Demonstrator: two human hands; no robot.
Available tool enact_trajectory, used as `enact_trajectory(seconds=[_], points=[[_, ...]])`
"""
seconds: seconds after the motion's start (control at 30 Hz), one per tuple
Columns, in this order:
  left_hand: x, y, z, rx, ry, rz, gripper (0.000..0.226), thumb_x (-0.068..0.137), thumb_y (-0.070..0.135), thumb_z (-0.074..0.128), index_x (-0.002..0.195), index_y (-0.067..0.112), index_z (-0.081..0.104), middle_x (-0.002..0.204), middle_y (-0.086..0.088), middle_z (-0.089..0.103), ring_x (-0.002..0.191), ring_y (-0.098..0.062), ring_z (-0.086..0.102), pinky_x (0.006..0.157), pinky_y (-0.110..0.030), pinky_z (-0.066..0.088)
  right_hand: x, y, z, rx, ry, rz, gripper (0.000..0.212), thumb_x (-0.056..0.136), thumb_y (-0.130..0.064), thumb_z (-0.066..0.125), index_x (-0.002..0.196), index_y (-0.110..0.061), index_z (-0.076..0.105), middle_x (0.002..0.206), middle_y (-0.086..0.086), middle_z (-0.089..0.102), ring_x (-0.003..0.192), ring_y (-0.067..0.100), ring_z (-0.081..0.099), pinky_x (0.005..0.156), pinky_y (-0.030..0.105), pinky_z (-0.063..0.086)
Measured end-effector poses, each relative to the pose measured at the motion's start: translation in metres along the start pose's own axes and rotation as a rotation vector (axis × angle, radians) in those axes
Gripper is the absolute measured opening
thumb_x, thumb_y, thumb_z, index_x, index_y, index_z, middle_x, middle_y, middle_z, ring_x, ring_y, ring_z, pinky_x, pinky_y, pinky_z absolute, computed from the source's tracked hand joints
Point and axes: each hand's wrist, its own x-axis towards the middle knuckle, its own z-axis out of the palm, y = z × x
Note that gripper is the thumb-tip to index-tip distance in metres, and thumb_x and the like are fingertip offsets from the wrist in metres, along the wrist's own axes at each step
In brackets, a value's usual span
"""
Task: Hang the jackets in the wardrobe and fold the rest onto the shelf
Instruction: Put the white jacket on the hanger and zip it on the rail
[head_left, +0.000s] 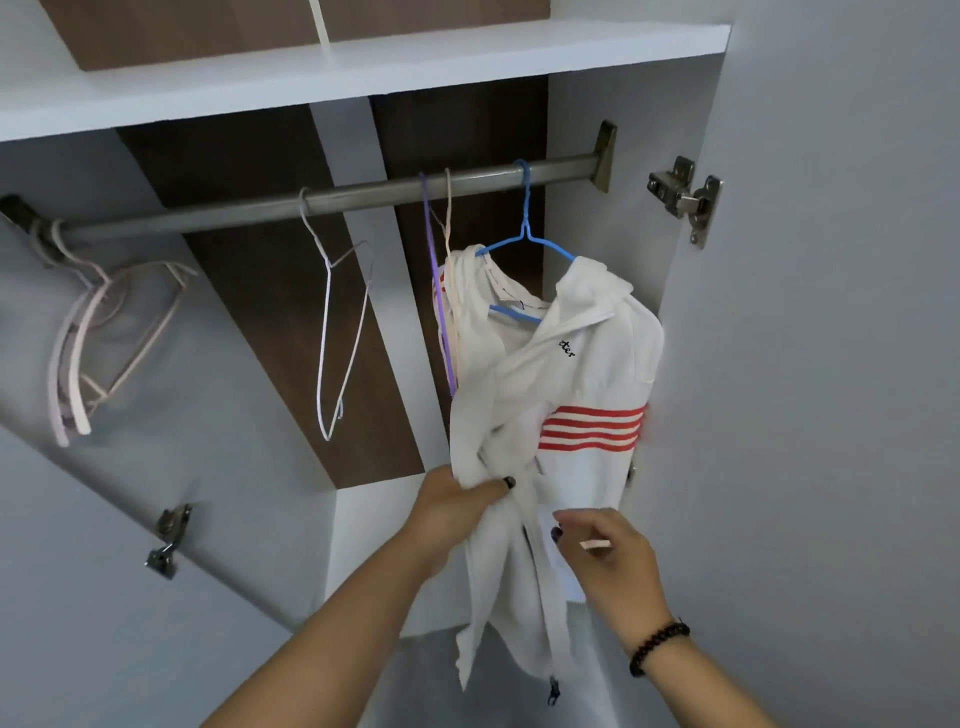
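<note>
Under the white shelf (363, 67) of the open wardrobe (831, 364), a grey rail (332, 200) spans the brown-and-grey back panel, carrying a bunch of pale hangers (98, 343) at its left end, a white wire hanger (340, 322) mid-rail, and a blue hanger (524, 244) near its right end. From that blue hanger a white jacket (545, 415) with red stripes hangs long-axis downward, collar up, hem low. The left hand (457, 501) pinches the jacket's front edge; the right hand (608, 556), fingers loosely curled, hovers beside the fabric, holding nothing.
</note>
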Motion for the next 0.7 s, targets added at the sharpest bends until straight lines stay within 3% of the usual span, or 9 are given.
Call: enact_trajectory(seconds=[0.13, 0.2, 0.23, 0.3, 0.37, 0.47, 0.57, 0.7], points=[[-0.014, 0.013, -0.01, -0.076, -0.019, -0.044, 0.013, 0.083, 0.009, 0.073, 0.096, 0.011, 0.073, 0.093, -0.007, 0.076, 0.089, -0.026, 0.072, 0.083, -0.037, 0.058, -0.034, 0.013, 0.016, -0.084, -0.082, 0.025, 0.037, 0.076, -0.023, 0.079, 0.104, -0.038, 0.06, 0.107, -0.02, 0.054, 0.098, 0.0, 0.055, 0.078, 0.011, 0.044], [-0.021, 0.016, -0.016, -0.116, -0.045, -0.074, 0.017, 0.083, 0.009, 0.072, 0.1, 0.007, 0.072, 0.093, -0.008, 0.076, 0.089, -0.026, 0.072, 0.082, -0.038, 0.058, -0.042, 0.015, 0.026, -0.097, -0.154, 0.063, 0.03, 0.081, -0.026, 0.075, 0.103, -0.037, 0.058, 0.103, -0.024, 0.055, 0.099, -0.002, 0.054, 0.083, 0.015, 0.043], [-0.024, 0.017, -0.018, -0.136, -0.058, -0.083, 0.017, 0.083, 0.008, 0.072, 0.101, 0.007, 0.071, 0.094, -0.009, 0.076, 0.089, -0.026, 0.072, 0.081, -0.037, 0.058, -0.044, 0.016, 0.03, -0.101, -0.157, 0.038, 0.019, 0.084, -0.022, 0.071, 0.094, -0.035, 0.059, 0.094, -0.023, 0.059, 0.093, -0.003, 0.056, 0.081, 0.015, 0.043], [-0.03, 0.018, -0.024, -0.18, -0.072, -0.099, 0.018, 0.084, 0.008, 0.072, 0.102, 0.006, 0.071, 0.095, -0.01, 0.076, 0.089, -0.026, 0.072, 0.078, -0.035, 0.057, -0.05, 0.015, 0.038, -0.114, -0.126, -0.016, 0.026, 0.091, -0.011, 0.06, 0.073, -0.028, 0.052, 0.073, -0.017, 0.057, 0.071, 0.002, 0.054, 0.066, 0.011, 0.04], [-0.036, 0.017, -0.032, -0.223, -0.079, -0.109, 0.021, 0.085, 0.008, 0.07, 0.105, 0.004, 0.07, 0.098, -0.012, 0.075, 0.092, -0.028, 0.071, 0.08, -0.036, 0.056, -0.06, 0.006, 0.046, -0.035, -0.072, -0.025, 0.027, 0.096, -0.008, 0.051, 0.073, -0.021, 0.045, 0.061, -0.01, 0.045, 0.055, 0.004, 0.042, 0.054, 0.012, 0.034], [-0.047, 0.014, -0.041, -0.276, -0.089, -0.12, 0.023, 0.087, 0.01, 0.068, 0.109, 0.005, 0.068, 0.103, -0.012, 0.074, 0.099, -0.029, 0.069, 0.083, -0.038, 0.056, -0.082, -0.014, 0.052, 0.126, 0.043, -0.051, 0.016, 0.098, -0.012, 0.046, 0.083, -0.009, 0.048, 0.064, -0.003, 0.043, 0.052, 0.003, 0.04, 0.05, 0.013, 0.033], [-0.062, 0.01, -0.044, -0.332, -0.1, -0.133, 0.026, 0.089, 0.008, 0.066, 0.114, 0.004, 0.065, 0.107, -0.011, 0.073, 0.103, -0.027, 0.068, 0.087, -0.038, 0.055, -0.101, -0.027, 0.056, 0.103, 0.004, -0.126, 0.014, 0.093, -0.018, 0.058, 0.081, -0.016, 0.051, 0.066, -0.008, 0.049, 0.056, 0.002, 0.044, 0.054, 0.013, 0.035], [-0.087, 0.012, -0.048, -0.376, -0.127, -0.142, 0.022, 0.09, 0.01, 0.065, 0.111, 0.003, 0.066, 0.105, -0.011, 0.073, 0.1, -0.024, 0.069, 0.087, -0.035, 0.056, -0.117, -0.037, 0.064, -0.152, -0.038, -0.133, 0.04, 0.069, -0.036, 0.082, 0.072, -0.015, 0.048, 0.059, -0.008, 0.037, 0.054, 0.007, 0.035, 0.051, 0.015, 0.032]])
